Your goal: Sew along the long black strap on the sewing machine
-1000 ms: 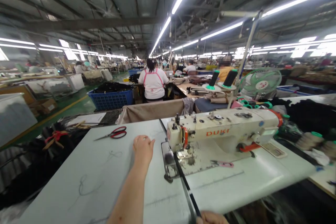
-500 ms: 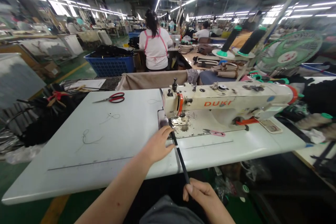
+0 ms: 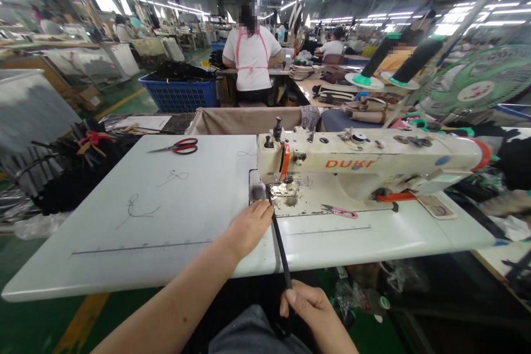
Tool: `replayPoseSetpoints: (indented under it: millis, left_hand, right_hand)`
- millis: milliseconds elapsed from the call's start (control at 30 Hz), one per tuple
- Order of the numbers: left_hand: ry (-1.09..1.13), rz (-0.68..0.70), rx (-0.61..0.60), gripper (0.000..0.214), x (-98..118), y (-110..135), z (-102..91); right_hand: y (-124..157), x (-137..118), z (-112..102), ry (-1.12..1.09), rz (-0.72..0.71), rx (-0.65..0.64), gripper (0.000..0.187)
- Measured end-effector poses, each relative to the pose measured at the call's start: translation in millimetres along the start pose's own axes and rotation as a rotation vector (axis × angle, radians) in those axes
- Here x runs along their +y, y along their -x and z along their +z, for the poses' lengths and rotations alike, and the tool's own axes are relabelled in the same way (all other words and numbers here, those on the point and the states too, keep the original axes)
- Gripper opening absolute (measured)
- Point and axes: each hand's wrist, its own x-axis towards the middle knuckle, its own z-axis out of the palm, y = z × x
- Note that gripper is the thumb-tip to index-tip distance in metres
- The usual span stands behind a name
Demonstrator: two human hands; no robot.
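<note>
A narrow black strap (image 3: 281,243) runs from the presser foot of the white sewing machine (image 3: 348,156) down over the front edge of the table. My left hand (image 3: 251,227) lies beside the needle plate, its fingers together and closed on the strap just in front of the foot. Below the table edge, my right hand (image 3: 305,301) pinches the strap between thumb and fingers, and a short end hangs under it. The strap's far end is hidden at the machine.
Red-handled scissors (image 3: 182,146) and loose threads lie on the white tabletop (image 3: 207,177). Pink thread snips (image 3: 344,212) rest by the machine bed. Beyond stand a fabric-lined bin (image 3: 249,120), a blue crate (image 3: 180,94) and a seated co-worker (image 3: 252,58). A green fan (image 3: 477,86) is at right.
The left thumb has drawn in against the fingers, where it stuck out over the strap before. My right hand has shifted slightly up and left with the strap. The camera view has turned a little.
</note>
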Motion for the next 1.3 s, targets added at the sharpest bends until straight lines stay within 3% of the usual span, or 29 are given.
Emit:
replayPoseSetpoints:
  millis: [200, 433, 667, 1067, 1300]
  left_hand:
    - [-0.001, -0.024, -0.01, 0.024, -2, -1, 6.4]
    - [-0.054, -0.039, -0.024, 0.03, -1, -2, 11.5]
    - [-0.02, -0.018, 0.025, 0.026, -1, 0, 10.4]
    - [-0.016, 0.015, 0.028, 0.02, 0, 2, 10.3]
    - [-0.035, 0.02, -0.017, 0.021, 2, 2, 5.6]
  right_hand:
    - [1, 6, 0, -0.035, -0.016, 0.007, 0.051]
    - [-8, 25, -8, -0.008, -0.07, -0.115, 0.054]
    - [-8, 18, -7, 0.005, -0.082, -0.111, 0.053]
    - [-15, 0, -5, 0.062, -0.21, -0.068, 0.037]
    - [-23, -12, 2, 0.13, -0.129, 0.114, 0.041]
